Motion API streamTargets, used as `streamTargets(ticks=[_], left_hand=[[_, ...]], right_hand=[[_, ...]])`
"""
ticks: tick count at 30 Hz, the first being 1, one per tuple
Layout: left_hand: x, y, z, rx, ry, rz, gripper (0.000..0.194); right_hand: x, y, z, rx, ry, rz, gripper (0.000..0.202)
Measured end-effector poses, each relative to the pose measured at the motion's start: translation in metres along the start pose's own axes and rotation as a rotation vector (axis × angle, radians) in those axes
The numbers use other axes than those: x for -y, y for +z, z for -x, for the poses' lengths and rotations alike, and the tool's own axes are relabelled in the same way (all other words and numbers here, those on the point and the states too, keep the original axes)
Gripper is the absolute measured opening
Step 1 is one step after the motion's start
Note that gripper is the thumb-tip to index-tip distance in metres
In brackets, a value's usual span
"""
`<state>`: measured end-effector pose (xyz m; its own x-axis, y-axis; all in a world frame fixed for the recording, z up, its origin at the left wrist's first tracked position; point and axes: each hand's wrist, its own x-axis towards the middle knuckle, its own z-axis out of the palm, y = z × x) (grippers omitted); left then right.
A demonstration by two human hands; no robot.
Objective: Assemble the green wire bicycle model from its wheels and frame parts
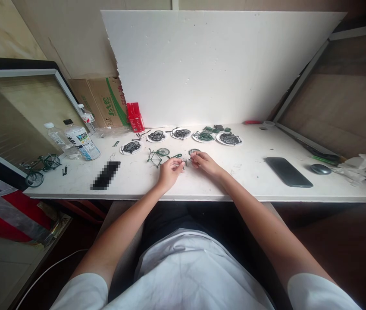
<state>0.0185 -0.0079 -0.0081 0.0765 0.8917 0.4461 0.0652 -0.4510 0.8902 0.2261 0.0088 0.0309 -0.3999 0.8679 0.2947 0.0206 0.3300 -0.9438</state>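
Observation:
Above the front half of the white table, my left hand (170, 174) and my right hand (206, 162) meet close together, fingertips pinched. Between them shows a small dark part (186, 162), thin and too small to name. A spoked miniature bicycle wheel (194, 151) appears just beyond my right fingers; whether they touch it I cannot tell. To the left of my left hand lies a green miniature bicycle frame (154, 158) with a wheel (163, 152) beside it. A small green piece (175, 156) rests right behind my left fingers.
White plates of dark and green miniature parts, such as the plate of wheels (229, 138), line the back. A finished-looking miniature bicycle (42, 168), bottles (82, 140) and a red box (135, 117) stand left. A phone (288, 171) and mouse (320, 169) lie right.

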Motion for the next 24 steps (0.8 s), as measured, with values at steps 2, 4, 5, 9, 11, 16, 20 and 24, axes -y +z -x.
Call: streamTargets(ticks=[2,4,5,9,11,16,20,24], left_hand=[[0.0003,-0.0003,-0.0009,-0.005,-0.003,-0.010,0.033],[-0.0001,-0.0007,-0.0015,-0.004,-0.015,-0.010,0.033],[-0.0004,-0.0010,-0.0017,-0.005,-0.024,-0.008,0.033],[-0.0014,-0.0016,-0.0018,-0.003,-0.048,0.001,0.037],[-0.0014,-0.0018,-0.0016,0.003,-0.052,0.004,0.037],[-0.0007,-0.0021,-0.0011,-0.001,-0.045,0.026,0.039],[-0.0020,-0.0018,-0.0008,-0.001,-0.060,0.035,0.039],[-0.0030,-0.0019,-0.0010,-0.005,-0.063,0.028,0.041]], right_hand=[[0.0009,0.0004,-0.0001,-0.011,-0.006,-0.006,0.052],[0.0018,0.0005,0.0000,-0.019,-0.008,-0.007,0.051],[0.0021,0.0004,0.0000,-0.023,-0.008,-0.003,0.050],[0.0022,-0.0002,-0.0001,-0.025,-0.006,0.016,0.051],[0.0018,-0.0004,-0.0002,-0.024,-0.013,0.019,0.050],[0.0025,-0.0001,0.0005,-0.003,-0.026,0.032,0.048],[0.0054,0.0011,0.0016,-0.001,-0.014,0.036,0.049],[0.0077,0.0020,0.0027,-0.014,0.000,0.042,0.050]])
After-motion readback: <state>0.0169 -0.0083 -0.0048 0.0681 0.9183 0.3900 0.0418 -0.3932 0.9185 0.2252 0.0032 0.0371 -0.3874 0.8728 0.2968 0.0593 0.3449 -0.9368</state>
